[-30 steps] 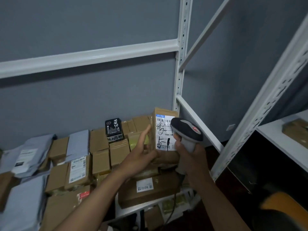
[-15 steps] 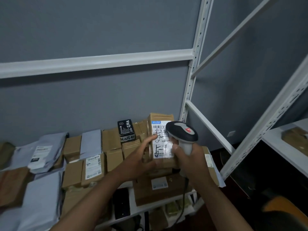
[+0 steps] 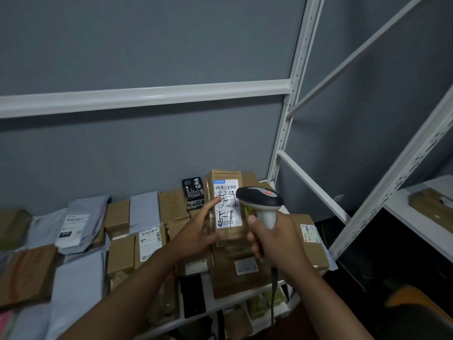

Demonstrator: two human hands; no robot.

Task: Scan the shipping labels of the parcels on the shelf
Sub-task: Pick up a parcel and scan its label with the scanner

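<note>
The white metal shelf (image 3: 221, 304) carries many parcels. On its left side lie grey mailing bags (image 3: 78, 288), and one bag (image 3: 73, 224) farther back has a white label. Brown cardboard boxes (image 3: 120, 256) fill the middle and right. A small black box (image 3: 193, 191) stands at the far side.

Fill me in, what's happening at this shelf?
A person is scanning parcel labels. The left hand holds a brown parcel upright, its shipping label facing the camera. The right hand grips a handheld scanner whose head sits just right of the label. Below, the shelf is packed with more cardboard boxes and grey mailer bags, several with labels showing.
</note>
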